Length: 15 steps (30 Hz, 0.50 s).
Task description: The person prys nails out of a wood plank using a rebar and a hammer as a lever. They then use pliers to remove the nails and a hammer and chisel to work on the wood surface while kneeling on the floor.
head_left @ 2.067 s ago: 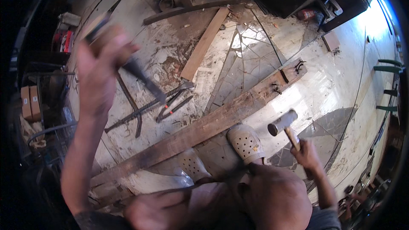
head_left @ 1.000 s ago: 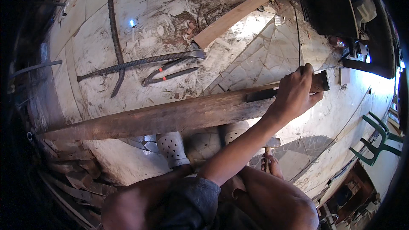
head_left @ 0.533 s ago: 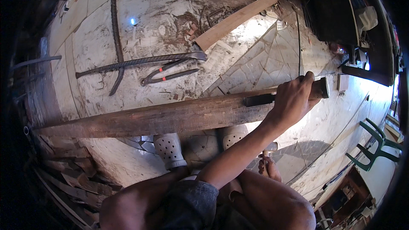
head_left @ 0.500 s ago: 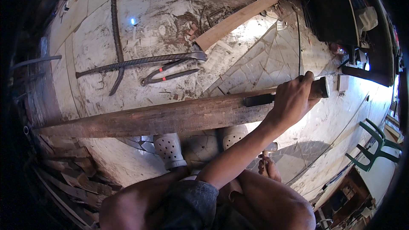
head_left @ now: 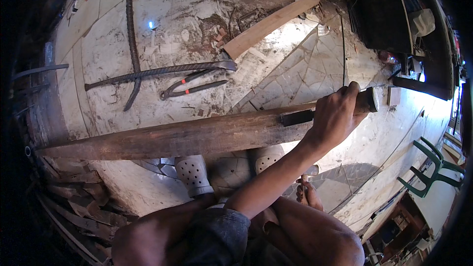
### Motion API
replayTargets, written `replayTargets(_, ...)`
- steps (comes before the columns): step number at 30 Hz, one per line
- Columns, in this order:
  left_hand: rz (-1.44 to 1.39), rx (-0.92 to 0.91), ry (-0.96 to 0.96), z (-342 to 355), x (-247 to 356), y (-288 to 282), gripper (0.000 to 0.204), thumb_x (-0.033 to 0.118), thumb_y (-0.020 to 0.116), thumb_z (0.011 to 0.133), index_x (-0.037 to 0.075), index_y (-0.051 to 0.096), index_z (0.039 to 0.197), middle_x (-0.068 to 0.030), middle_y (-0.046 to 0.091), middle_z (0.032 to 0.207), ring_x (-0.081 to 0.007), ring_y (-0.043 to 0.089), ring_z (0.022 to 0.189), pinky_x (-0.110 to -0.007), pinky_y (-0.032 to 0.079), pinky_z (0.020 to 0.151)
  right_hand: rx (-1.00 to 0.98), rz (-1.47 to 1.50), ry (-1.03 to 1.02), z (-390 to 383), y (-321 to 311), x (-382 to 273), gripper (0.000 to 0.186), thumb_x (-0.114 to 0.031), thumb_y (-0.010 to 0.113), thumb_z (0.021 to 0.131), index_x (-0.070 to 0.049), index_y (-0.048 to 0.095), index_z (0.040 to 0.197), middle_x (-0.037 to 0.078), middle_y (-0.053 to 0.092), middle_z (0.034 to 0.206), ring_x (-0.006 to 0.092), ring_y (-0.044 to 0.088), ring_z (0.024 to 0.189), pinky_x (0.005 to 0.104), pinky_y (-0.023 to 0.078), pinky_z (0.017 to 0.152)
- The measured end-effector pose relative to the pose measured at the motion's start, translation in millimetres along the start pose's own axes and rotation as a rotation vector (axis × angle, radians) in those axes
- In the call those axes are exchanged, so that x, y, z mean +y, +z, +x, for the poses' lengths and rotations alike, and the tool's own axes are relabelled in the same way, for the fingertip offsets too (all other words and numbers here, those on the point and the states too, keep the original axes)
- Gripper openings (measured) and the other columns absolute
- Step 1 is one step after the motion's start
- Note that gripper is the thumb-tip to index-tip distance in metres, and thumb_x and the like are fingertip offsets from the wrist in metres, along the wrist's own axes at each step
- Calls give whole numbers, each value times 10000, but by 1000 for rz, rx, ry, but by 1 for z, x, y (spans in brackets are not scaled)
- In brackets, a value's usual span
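A long dark wooden beam lies across in front of my feet. My left hand is closed over its right end, around what looks like a thick chisel. The chisel's flat black blade rests along the beam, and its stout dark butt sticks out right of my fingers. Where blade and handle join is hidden by the hand. Low by my right knee, my right hand grips a hammer by its handle, head up; the forearm is mostly hidden behind my leg.
Beyond the beam lie black-handled pincers, a ribbed metal bar with a flattened end, another ribbed bar and a pale plank. Scrap wood is heaped at lower left. A green plastic chair stands at right.
The whole view has shifted slightly, so everything sits a little further left. Both hands keep their holds and hardly move.
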State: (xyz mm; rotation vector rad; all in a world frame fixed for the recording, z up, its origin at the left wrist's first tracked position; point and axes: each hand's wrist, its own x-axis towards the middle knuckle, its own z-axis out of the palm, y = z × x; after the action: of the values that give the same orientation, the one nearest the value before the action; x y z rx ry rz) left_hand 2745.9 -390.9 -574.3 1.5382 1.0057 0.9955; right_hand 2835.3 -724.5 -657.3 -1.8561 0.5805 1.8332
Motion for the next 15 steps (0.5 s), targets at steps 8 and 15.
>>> replayTargets(8,-14,-16,-43,0,6,-6,464,182,804,683,-25,513,979,-234,641,783,-386,657,714,-436,516,606,-34,8,30,3,-3,-1,263,-301,487,922,-94,502,1084,13,451,599,139,425,474,274,353,419)
replayTargets(15,42,-72,-30,0,-1,-4,501,160,771,706,-27,482,1071,-244,639,802,-393,656,730,-451,522,628,-59,80,48,11,-12,5,199,-281,505,920,-114,496,1028,6,453,603,134,430,475,262,371,424)
